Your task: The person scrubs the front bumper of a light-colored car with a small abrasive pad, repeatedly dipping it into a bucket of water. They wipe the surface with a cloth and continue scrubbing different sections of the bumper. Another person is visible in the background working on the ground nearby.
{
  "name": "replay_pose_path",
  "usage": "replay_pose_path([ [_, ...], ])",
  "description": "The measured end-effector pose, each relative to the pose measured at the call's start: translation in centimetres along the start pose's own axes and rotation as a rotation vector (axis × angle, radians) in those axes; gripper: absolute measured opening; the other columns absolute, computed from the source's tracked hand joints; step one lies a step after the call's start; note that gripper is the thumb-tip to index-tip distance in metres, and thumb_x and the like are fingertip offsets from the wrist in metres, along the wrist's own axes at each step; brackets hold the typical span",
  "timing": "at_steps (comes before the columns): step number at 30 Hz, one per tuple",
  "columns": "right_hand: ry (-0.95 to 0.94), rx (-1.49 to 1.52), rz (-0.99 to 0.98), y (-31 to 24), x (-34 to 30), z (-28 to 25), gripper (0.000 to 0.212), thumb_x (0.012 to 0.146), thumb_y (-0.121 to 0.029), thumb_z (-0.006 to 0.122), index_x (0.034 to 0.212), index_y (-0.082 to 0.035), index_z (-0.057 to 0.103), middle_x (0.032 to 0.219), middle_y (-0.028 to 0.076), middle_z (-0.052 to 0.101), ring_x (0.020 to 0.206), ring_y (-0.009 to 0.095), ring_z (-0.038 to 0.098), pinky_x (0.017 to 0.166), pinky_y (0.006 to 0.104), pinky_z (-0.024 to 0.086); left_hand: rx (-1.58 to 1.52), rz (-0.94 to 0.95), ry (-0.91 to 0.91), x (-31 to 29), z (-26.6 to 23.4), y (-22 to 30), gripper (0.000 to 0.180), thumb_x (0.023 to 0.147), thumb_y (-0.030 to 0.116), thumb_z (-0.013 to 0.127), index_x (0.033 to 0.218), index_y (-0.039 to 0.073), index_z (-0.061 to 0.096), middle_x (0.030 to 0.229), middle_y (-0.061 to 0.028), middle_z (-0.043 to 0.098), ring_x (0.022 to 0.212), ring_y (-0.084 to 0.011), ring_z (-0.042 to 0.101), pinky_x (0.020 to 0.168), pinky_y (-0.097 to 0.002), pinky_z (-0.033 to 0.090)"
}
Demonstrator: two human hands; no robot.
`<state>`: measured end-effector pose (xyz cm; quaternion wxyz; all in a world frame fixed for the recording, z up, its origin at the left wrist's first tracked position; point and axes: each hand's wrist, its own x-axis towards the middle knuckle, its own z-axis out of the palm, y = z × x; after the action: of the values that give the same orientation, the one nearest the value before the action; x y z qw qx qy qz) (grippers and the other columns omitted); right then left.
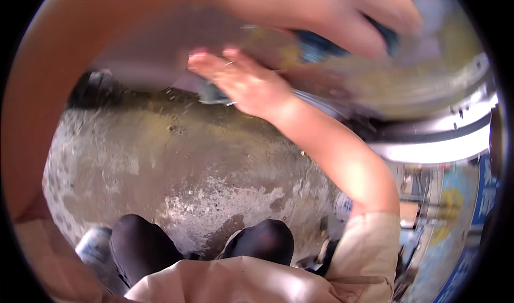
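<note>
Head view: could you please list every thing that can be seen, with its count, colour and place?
Blurred item: 1, dark blue, upper right
Small item: 1, grey-green, upper middle
Broad surface: 1, mostly brown, top
Curved band: 1, white, right
Signs: 2, blue, right edge
Clutter: uncountable, mixed, right
Ground: 1, grey-brown, centre
Top: 1, beige, bottom
Knees: 2, dark-clothed, bottom
Left hand: 1, bare, upper right
Right hand: 1, bare, upper middle

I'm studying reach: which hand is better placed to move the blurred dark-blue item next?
Probably the left hand: it partly covers the dark-blue item, though blur hides any grip. The right hand sits apart from it, beside a grey-green piece.
</note>
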<state>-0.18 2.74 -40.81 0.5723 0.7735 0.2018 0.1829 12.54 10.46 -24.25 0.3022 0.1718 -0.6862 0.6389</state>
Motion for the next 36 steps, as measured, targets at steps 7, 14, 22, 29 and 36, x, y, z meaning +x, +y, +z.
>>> replay_pose_path([
  [7,-0.269,0.165,-0.034,7.5,-21.1,-0.7,0.074,0.094,-0.006,0.051,0.163,-0.011,0.025,0.172,-0.005,0.018,0.157,0.011,0.016,0.119,0.0343,0.035,-0.023,0.07,0.099,-1.3,1.5,0.8,0.012,0.062,0.017,0.067,0.07,0.021,0.058,0.085,-0.0036,0.059,0.073,-0.0226,0.054,0.058,-0.0363,0.044],
  [14,-0.118,0.224,0.098,4.5,-15.8,-0.7,0.075,0.087,-0.013,0.054,0.159,-0.02,0.039,0.167,-0.011,0.032,0.153,0.007,0.03,0.093,0.0309,0.045,0.002,0.103,0.167,-1.5,2.1,1.1,0.012,0.063,0.017,0.067,0.069,0.021,0.058,0.084,-0.004,0.059,0.072,-0.0228,0.054,0.057,-0.0362,0.043],
  [22,-0.209,0.457,0.097,6.8,-18.2,-0.7,0.064,0.091,-0.012,0.051,0.154,-0.022,0.048,0.167,-0.01,0.032,0.153,0.007,0.028,0.099,0.0385,0.043,0.162,0.471,-0.006,-1.9,-1.6,-3.8,0.012,0.062,0.018,0.068,0.067,0.018,0.057,0.083,-0.0063,0.061,0.069,-0.0246,0.054,0.054,-0.0366,0.041],
  [29,-0.108,0.354,0.178,9.2,-15.1,-2.8,0.062,0.089,-0.012,0.055,0.15,-0.02,0.052,0.159,-0.008,0.045,0.144,0.008,0.043,0.109,0.0309,0.04,-0.066,0.014,0.006,-0.9,-1.8,-0.2,0.016,0.061,0.026,0.07,0.071,0.022,0.058,0.097,-0.0004,0.06,0.085,-0.0215,0.056,0.069,-0.0407,0.049],
  [36,-0.045,0.251,0.109,6.7,-10.1,-1.8,0.066,0.095,-0.015,0.048,0.16,-0.019,0.036,0.167,-0.007,0.032,0.151,0.007,0.03,0.12,0.0351,0.031,0.056,0.023,0.088,-2.0,-0.6,0.3,0.017,0.06,0.027,0.067,0.069,0.02,0.055,0.092,0.0006,0.057,0.083,-0.0205,0.055,0.07,-0.039,0.047],
])
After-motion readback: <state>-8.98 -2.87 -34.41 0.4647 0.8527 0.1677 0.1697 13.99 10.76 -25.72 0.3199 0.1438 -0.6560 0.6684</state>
